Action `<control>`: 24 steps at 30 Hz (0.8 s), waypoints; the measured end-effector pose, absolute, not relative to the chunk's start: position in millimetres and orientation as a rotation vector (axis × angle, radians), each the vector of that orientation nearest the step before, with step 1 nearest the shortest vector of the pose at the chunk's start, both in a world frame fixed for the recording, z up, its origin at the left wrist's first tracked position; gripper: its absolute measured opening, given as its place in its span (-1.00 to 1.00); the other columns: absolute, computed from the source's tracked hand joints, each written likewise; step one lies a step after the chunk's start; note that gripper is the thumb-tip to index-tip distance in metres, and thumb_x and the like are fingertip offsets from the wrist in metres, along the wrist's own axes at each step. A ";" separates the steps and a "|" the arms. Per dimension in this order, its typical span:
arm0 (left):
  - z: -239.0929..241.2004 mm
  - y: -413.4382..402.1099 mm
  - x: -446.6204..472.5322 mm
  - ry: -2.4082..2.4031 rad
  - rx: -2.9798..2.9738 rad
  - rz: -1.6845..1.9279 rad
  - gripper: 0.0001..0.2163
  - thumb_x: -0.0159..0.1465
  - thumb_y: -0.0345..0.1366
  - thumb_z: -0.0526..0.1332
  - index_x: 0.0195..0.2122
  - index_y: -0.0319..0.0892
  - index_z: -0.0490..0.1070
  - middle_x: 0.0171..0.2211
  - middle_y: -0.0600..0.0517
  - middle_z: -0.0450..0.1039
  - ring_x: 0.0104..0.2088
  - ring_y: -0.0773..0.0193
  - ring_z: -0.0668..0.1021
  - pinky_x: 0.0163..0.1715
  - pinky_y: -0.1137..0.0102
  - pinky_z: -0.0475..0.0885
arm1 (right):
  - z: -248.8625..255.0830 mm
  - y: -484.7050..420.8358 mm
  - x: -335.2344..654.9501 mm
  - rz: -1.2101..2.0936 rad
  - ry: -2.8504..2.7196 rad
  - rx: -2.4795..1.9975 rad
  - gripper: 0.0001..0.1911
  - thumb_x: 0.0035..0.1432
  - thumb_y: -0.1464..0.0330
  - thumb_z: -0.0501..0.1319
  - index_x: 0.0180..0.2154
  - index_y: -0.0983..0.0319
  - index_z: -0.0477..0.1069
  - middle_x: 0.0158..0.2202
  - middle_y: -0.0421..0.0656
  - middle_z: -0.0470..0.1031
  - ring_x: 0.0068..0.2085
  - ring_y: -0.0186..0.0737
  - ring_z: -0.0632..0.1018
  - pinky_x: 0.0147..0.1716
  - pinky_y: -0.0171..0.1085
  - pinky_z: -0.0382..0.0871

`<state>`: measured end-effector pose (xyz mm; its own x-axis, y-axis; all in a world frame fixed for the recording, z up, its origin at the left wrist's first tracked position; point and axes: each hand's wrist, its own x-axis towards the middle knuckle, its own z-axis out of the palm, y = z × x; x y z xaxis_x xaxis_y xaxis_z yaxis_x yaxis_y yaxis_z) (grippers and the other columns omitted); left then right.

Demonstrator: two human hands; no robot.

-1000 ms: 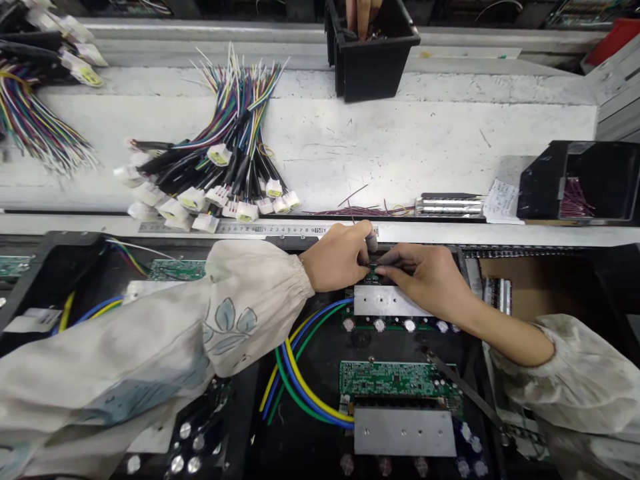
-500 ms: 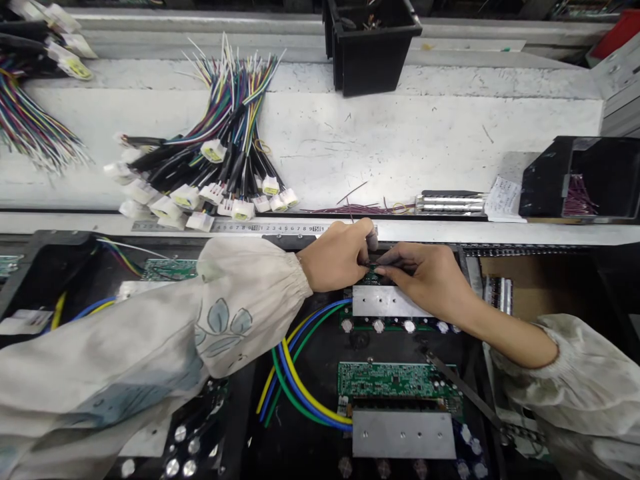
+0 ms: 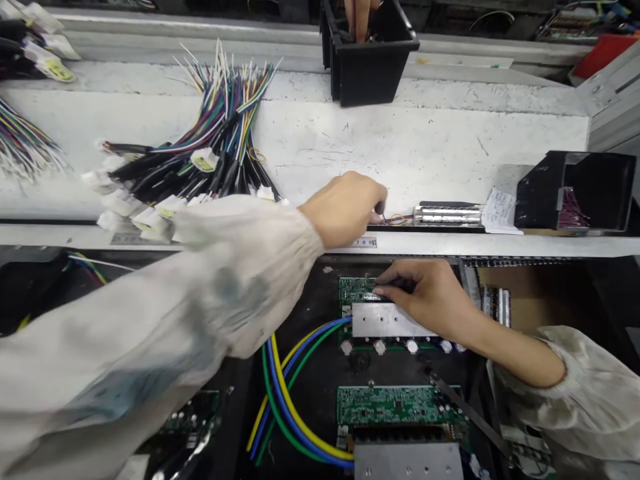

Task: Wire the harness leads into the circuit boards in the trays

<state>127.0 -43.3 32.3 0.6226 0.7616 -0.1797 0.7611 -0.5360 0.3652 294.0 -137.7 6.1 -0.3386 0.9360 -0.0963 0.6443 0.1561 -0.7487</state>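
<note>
My left hand [image 3: 345, 208] is over the ledge's front edge, its fingers curled together at the thin purple wires [image 3: 397, 219]. Whatever it may hold is hidden behind the fingers. My right hand [image 3: 433, 293] rests at the upper green circuit board [image 3: 355, 288], thumb and forefinger pinched near its top. I cannot make out what is between them. A silver heat sink [image 3: 375, 320] lies across that board, partly beneath my right hand. Below is a second circuit board [image 3: 390, 403] with its own heat sink [image 3: 407, 461]. Thick yellow, blue and green cables [image 3: 283, 387] curve out from both boards.
Bundled wire harnesses [image 3: 215, 147] with white connectors lie on the white ledge [image 3: 425, 147]. Another person's hand [image 3: 357, 20] reaches into a black bin [image 3: 370, 73] at the back. A second black bin [image 3: 537, 190] with purple wires stands right, beside silver cylinders [image 3: 447, 214].
My left hand has left the upper board and moved up to the purple wires on the ledge. My right hand stays pinched at the board. Another person's hand has entered the back bin.
</note>
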 end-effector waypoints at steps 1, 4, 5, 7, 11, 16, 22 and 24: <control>25.4 -31.8 129.8 1.274 2.447 -0.059 -0.83 0.22 -0.32 0.12 -0.22 -0.19 0.46 -0.24 -0.05 0.48 -0.17 0.18 0.50 -0.24 0.38 0.35 | 6.1 -137.7 293.9 1.024 -2.050 -1.512 -0.95 0.02 0.44 0.27 -0.44 0.25 0.52 -0.48 -0.23 0.56 -0.48 -0.34 0.51 -0.51 -0.37 0.34; 4.3 -11.4 137.2 1.331 2.433 -0.183 -0.86 0.11 -0.36 0.24 -0.30 -0.26 0.50 -0.33 -0.11 0.44 -0.25 0.10 0.51 -0.33 0.34 0.37 | 7.1 -137.4 293.9 1.076 -2.052 -1.528 -0.93 0.03 0.44 0.25 -0.43 0.24 0.53 -0.46 -0.21 0.56 -0.45 -0.32 0.53 -0.50 -0.36 0.35; -0.4 -9.2 138.5 1.338 2.416 -0.167 -0.86 0.08 -0.38 0.27 -0.31 -0.26 0.51 -0.37 -0.10 0.43 -0.28 0.09 0.50 -0.35 0.32 0.37 | 7.6 -137.1 293.8 1.094 -2.051 -1.536 -0.93 0.03 0.44 0.25 -0.43 0.23 0.53 -0.46 -0.21 0.56 -0.45 -0.31 0.53 -0.49 -0.35 0.36; -5.4 -9.1 138.9 1.373 2.359 -0.092 -0.89 0.04 -0.40 0.30 -0.37 -0.23 0.52 -0.46 -0.05 0.37 -0.34 0.11 0.48 -0.37 0.30 0.38 | 8.7 -136.4 293.6 1.129 -2.045 -1.548 -0.92 0.03 0.44 0.24 -0.44 0.22 0.53 -0.46 -0.21 0.56 -0.44 -0.31 0.53 -0.49 -0.34 0.36; -4.7 -11.5 134.9 1.432 2.231 0.021 -0.94 -0.01 -0.38 0.34 -0.47 -0.19 0.52 -0.59 0.05 0.22 -0.41 0.21 0.42 -0.34 0.31 0.37 | 9.4 -134.4 292.9 1.165 -2.030 -1.550 -0.91 0.04 0.45 0.24 -0.43 0.21 0.53 -0.45 -0.22 0.56 -0.44 -0.30 0.53 -0.48 -0.34 0.38; -1.5 -10.9 131.9 1.513 2.131 0.082 -0.97 0.03 -0.35 0.32 -0.47 -0.17 0.52 -0.60 0.06 0.21 -0.45 0.28 0.37 -0.33 0.30 0.36 | 9.6 -133.7 293.4 1.178 -2.020 -1.540 -0.91 0.03 0.48 0.26 -0.44 0.21 0.53 -0.46 -0.25 0.55 -0.43 -0.33 0.53 -0.47 -0.36 0.37; 2.4 -12.2 133.1 1.595 2.150 0.113 -0.93 0.09 -0.33 0.28 -0.45 -0.21 0.48 -0.55 0.03 0.25 -0.33 0.17 0.43 -0.26 0.23 0.36 | 9.1 -134.2 294.9 1.182 -2.025 -1.521 -0.91 0.03 0.48 0.25 -0.44 0.21 0.52 -0.47 -0.26 0.54 -0.44 -0.36 0.52 -0.47 -0.37 0.36; 2.4 -13.6 133.6 1.612 2.144 0.147 -0.92 0.14 -0.32 0.24 -0.38 -0.22 0.45 -0.50 0.00 0.29 -0.28 0.11 0.45 -0.23 0.20 0.35 | 8.7 -134.3 295.0 1.201 -2.017 -1.528 -0.91 0.03 0.48 0.26 -0.44 0.21 0.53 -0.48 -0.26 0.54 -0.45 -0.36 0.52 -0.48 -0.38 0.36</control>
